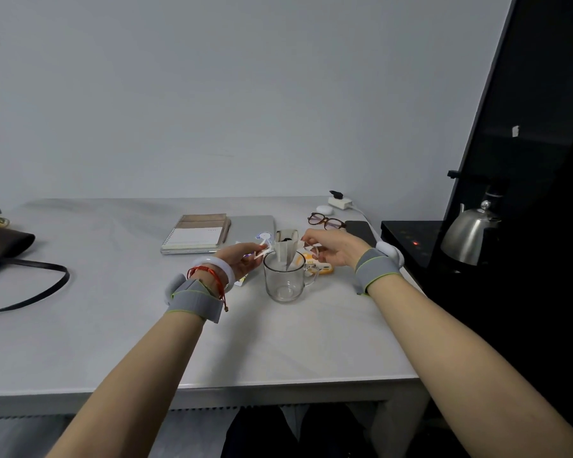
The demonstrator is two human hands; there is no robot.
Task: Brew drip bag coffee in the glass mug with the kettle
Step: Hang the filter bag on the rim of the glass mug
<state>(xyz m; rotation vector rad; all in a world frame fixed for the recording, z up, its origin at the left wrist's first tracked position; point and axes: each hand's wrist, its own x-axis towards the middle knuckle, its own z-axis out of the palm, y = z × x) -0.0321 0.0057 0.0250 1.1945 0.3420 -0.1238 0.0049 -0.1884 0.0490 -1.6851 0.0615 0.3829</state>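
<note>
Now both hands, left hand (242,259) and right hand (333,251), pinch drip bag (284,251) flaps in closed fingers, over glass mug (286,279) on tabletop (278,342).

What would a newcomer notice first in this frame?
Both hands, left hand and right hand, spread a drip bag by its paper tabs over the empty glass mug at the table's centre. At far right, a steel kettle waits on a black stand.
</note>
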